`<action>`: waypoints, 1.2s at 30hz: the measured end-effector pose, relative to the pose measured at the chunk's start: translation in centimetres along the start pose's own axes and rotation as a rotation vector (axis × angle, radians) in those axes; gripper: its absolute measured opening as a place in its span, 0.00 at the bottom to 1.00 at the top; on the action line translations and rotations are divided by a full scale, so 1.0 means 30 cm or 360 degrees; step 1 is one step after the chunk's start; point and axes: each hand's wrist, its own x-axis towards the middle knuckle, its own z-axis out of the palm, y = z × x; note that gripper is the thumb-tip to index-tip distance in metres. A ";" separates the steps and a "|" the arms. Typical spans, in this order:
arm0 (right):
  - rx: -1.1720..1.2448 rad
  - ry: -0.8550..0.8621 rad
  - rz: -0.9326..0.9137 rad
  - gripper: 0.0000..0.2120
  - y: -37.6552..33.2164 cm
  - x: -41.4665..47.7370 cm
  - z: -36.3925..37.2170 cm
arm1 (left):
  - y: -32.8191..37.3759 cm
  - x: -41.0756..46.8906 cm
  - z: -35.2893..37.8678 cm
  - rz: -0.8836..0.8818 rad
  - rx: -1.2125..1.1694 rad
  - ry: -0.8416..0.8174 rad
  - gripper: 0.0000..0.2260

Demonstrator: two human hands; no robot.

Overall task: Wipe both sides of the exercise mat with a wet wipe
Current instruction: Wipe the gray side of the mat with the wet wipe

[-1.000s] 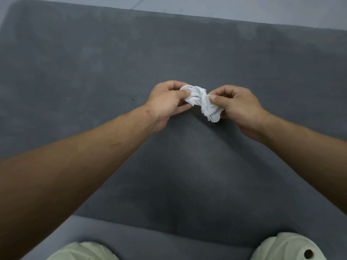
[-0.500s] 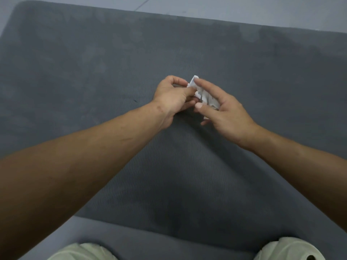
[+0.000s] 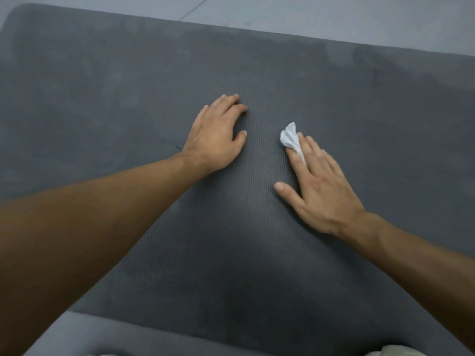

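Exercise mat [image 3: 231, 253] fills frame, flat on floor. Right hand [image 3: 321, 186] — straight fingers pressing wet wipe [image 3: 290, 138] down, center right. Left hand [image 3: 218, 134] relaxed, bracing mat, holding nothing. Best: even pressure, overlapping strokes.

Both bare arms [image 3: 102, 214] reach forward, hands apart. The left hand [image 3: 216, 140] lies palm down, fingers loosely bent. The right hand [image 3: 321, 186] lies flat, fingers straight, thumb spread, fingertips pressing a wipe [image 3: 289, 137].
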 end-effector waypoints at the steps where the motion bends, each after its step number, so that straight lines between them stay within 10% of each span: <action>1: -0.0014 -0.0029 -0.0060 0.40 -0.025 -0.003 0.004 | -0.004 0.001 0.012 -0.0010 0.0034 -0.0005 0.23; 10: -0.0191 -0.0015 -0.0210 0.37 -0.048 0.035 0.022 | -0.017 -0.038 0.064 0.0088 0.0283 0.0109 0.27; 18: -0.0030 0.0206 0.0373 0.41 0.114 0.278 -0.063 | -0.016 -0.029 0.061 0.0073 0.0370 0.0066 0.28; 29: -0.0127 -0.0038 -0.0335 0.40 0.032 0.191 -0.059 | -0.022 -0.027 0.068 0.0074 0.0430 0.0066 0.28; 36: -0.0110 0.0192 0.0053 0.36 0.156 0.358 -0.081 | -0.023 -0.023 0.071 0.0038 0.0452 0.0005 0.29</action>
